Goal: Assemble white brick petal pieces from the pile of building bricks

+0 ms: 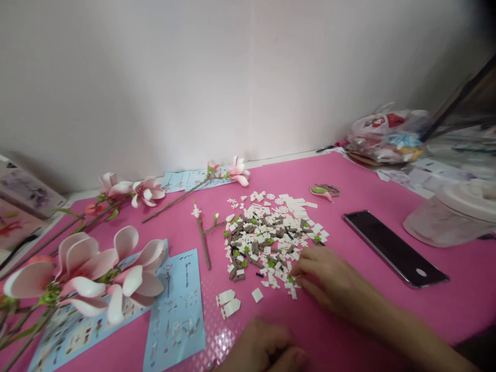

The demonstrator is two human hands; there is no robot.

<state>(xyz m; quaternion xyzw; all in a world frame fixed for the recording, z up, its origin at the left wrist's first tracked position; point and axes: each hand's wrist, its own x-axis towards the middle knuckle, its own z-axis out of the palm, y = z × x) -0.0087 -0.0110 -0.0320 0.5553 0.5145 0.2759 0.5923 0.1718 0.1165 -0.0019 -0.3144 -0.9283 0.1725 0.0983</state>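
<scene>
and here's the spread: a pink desk (pixel 457 268) with a big brick-built magnolia stem (pixel 89 274) sprawling across its left side, pale petals wide open, and a slimmer magnolia branch (pixel 174 194) lying behind it. over on the right sits a frosted white tub (pixel 453 217), then a black phone (pixel 395 248) lying flat, and blue instruction sheets (pixel 174 315) sit under the big bloom. center stage, a loose pile of plastic bricks (pixel 263 243) in white, taupe and green, right by the right hand (pixel 329 279), whose fingers (pixel 298 271) curl down to meet the pile's near edge (whether they're pinching a piece, i can't tell from here). the left hand (pixel 261 346) sits low at the bottom of the view, loosely curled, cut off by the frame, and its grip can't be called either. these pieces look light, stiff and slippery on that mat, so i'd take them by their edges, fingertips only. just below the pile, two white built-up petal sections (pixel 228 305) and a lone white tile (pixel 257 295) lie apart.
</scene>
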